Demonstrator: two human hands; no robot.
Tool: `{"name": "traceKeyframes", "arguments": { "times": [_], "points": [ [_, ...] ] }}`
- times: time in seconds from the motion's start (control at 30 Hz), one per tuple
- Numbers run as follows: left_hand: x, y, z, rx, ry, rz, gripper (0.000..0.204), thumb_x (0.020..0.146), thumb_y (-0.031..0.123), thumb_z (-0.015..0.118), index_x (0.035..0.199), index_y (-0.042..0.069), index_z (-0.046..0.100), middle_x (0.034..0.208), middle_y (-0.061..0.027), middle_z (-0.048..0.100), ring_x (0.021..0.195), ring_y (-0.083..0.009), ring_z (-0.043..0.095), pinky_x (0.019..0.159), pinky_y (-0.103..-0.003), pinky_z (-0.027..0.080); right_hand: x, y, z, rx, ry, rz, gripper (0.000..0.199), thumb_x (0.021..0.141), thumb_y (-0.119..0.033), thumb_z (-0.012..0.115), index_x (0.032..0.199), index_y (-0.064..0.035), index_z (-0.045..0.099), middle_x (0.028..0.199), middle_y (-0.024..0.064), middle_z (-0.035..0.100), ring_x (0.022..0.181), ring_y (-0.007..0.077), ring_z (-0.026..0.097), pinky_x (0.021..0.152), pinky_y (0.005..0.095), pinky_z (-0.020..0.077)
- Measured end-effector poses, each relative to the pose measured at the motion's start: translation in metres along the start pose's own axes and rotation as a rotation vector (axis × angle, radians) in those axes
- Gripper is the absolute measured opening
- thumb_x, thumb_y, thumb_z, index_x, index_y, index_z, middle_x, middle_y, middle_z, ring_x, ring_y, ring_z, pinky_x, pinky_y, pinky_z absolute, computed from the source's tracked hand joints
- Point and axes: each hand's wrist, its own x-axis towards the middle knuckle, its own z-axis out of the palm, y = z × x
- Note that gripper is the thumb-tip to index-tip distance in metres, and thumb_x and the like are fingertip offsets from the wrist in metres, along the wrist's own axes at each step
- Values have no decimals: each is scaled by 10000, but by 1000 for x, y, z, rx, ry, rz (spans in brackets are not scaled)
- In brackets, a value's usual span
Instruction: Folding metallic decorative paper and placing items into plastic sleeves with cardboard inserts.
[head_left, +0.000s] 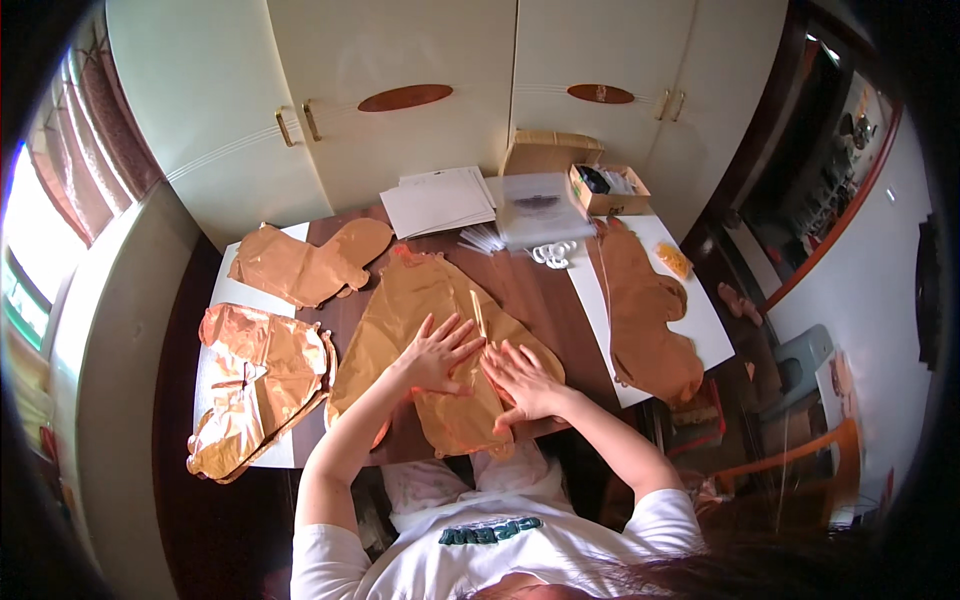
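Note:
A flat, copper-coloured foil balloon [385,330] lies spread on the dark brown table in front of me, creased and partly folded. Both palms rest on its near half. My left hand [440,355] is flat with its fingers spread. Close beside it, my right hand [522,382] also presses down with fingers stretched out, and the fingertips of the two almost meet. On the left lie a matte copper foil balloon [300,265] and a shiny, crumpled one [260,375]. Another flat foil balloon [640,315] with a wavy edge is on the right.
At the table's back are white cards [440,203], thin clear straws [482,238], a clear plastic bag [540,210], white ribbon rolls [553,255] and an open small box [625,190]. A yellow-orange packet [673,260] lies at the right. Pale cabinets [400,50] stand behind.

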Motion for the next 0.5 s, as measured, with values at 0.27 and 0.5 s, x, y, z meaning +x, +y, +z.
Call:
{"name": "traceKeyframes", "arguments": {
  "times": [0.27, 0.5],
  "points": [
    [-5, 1, 0, 44, 37, -11, 943, 682, 744, 496, 1432, 225, 254, 1471, -122, 250, 1370, -328, 178, 1059, -596, 144, -13, 7, 4, -76, 165, 170, 782, 844, -652, 366, 1427, -147, 241, 1485, 70, 222, 1369, 355, 149, 1087, 531, 122],
    [-10, 9, 1, 63, -7, -45, 929, 697, 731, 497, 1432, 220, 248, 1480, -124, 222, 1370, -335, 175, 1059, -597, 151, -20, 15, -6, -49, 119, 178, 730, 843, -628, 406, 1426, -216, 254, 1488, 17, 227, 1379, 312, 146, 1087, 555, 100]
  ]
}}
